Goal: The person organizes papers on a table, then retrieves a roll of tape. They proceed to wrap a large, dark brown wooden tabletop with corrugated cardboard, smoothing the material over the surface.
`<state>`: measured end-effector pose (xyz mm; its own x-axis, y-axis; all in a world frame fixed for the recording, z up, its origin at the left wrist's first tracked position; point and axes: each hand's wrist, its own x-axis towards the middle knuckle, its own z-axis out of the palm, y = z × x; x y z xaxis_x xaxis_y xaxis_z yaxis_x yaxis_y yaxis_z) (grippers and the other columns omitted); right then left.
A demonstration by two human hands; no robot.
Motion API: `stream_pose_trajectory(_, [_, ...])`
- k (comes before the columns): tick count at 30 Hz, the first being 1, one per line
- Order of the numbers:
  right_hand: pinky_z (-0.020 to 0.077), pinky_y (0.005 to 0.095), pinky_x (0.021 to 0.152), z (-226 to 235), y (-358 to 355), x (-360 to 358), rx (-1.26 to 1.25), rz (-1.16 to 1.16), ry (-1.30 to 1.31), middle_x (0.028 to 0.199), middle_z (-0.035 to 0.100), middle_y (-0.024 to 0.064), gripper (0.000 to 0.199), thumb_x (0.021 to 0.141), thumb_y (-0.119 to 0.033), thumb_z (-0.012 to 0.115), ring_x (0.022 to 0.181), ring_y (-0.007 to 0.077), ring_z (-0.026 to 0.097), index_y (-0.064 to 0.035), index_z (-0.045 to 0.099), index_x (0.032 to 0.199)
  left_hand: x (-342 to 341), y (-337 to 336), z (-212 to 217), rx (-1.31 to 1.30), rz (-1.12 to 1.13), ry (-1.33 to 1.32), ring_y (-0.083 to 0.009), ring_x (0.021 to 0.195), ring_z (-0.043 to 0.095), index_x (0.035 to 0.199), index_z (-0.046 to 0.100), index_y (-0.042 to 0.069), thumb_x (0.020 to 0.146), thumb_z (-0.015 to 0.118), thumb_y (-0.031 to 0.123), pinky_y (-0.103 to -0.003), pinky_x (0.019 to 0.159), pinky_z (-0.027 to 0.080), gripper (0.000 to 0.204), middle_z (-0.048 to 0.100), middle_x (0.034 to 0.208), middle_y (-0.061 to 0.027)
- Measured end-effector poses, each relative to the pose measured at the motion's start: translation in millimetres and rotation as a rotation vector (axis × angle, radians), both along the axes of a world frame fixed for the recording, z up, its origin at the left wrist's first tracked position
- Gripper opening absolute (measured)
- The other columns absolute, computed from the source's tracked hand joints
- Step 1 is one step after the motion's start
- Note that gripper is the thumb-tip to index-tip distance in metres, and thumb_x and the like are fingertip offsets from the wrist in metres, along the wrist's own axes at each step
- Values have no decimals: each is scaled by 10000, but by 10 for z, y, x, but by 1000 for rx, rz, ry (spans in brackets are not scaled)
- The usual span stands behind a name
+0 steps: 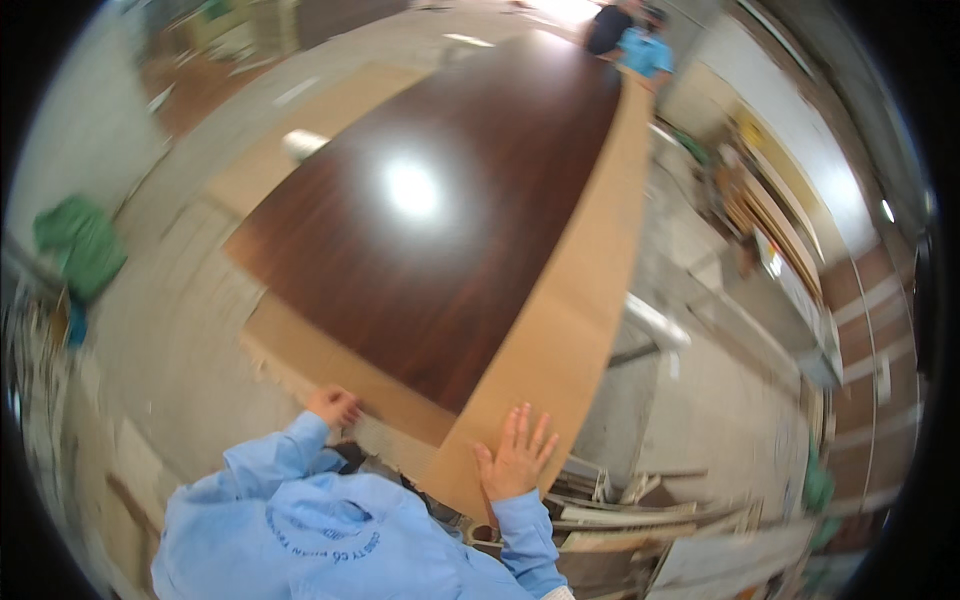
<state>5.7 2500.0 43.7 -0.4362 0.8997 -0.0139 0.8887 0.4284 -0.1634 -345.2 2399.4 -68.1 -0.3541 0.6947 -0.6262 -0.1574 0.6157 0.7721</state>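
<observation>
A long dark-brown wood-grain panel (pixel 470 270), glossy with a bright reflection, stretches away from me. Along its right side runs a strip of brown cardboard or kraft paper (pixel 570 290). My right hand (pixel 515 455) lies flat on the near end of that strip, fingers spread and holding nothing. At the near left, my left hand (pixel 335 408) has its fingers curled beside the edge of a brown sheet (pixel 340 355) showing under the panel. Whether anything is pinched in it is hidden.
At the far end of the panel stands a person in a blue shirt (pixel 645 52), with another person in dark clothing (pixel 607 30). Scrap wood strips (pixel 630 515) lie at my right. A green bag (pixel 80 245) sits at the left; stacked boards (pixel 785 220) lean on the right.
</observation>
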Motion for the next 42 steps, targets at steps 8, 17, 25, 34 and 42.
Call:
stream_pose_trajectory(8, [97, 604, 1174, -229, 523, -553, 128, 277, 2, 1601, 223, 191, 821, 935, -529, 497, 1482, 433, 133, 6, 276, 1518, -1064, -253, -771, 251, 731, -536, -307, 1066, 651, 1368, 466, 66, 822, 762, 479, -494, 859, 559, 747, 623, 1246, -131])
stream_pose_trajectory(17, [156, 584, 1172, 385, 25, -1042, 19, 182, -199, 1587, 259, 196, 809, 820, -477, 692, 1470, 455, 159, -120, 399, 1484, -1250, -466, -628, 111, 353, -593, -285, 896, 703, 1265, 571, 37, 828, 781, 377, -446, 727, 613, 592, 686, 1096, -137])
stream_pose_trajectory(25, [262, 592, 1137, 1784, -558, 1030, 188, -1105, -1057, 1652, 110, 56, 443, 860, -272, 675, 1508, 380, 60, -262, 600, 1296, -1471, -553, -701, 174, 390, -664, -226, 768, 699, 1120, 645, 43, 865, 743, 239, -358, 583, 600, 336, 706, 958, -96])
stream_pose_trajectory(34, [532, 302, 770, 815, -454, -1108, -1071, -162, 559, 999, 728, 69, 335, 994, -267, 513, 958, 151, 664, -23, 741, 1026, -1869, -491, 425, 408, -94, -585, -249, 782, 712, 1171, 598, -45, 981, 576, 198, -353, 675, 595, 309, 717, 960, -154])
stream_pose_trajectory(42, [406, 405, 1045, -663, -1171, -3688, -1366, -563, 1799, 1184, 644, 123, 803, 862, -732, 494, 1183, 278, 541, -59, 567, 1295, -1979, -198, 605, 259, -422, -680, -156, 815, 698, 1112, 685, 14, 1023, 527, 348, -280, 733, 550, 380, 733, 946, -93])
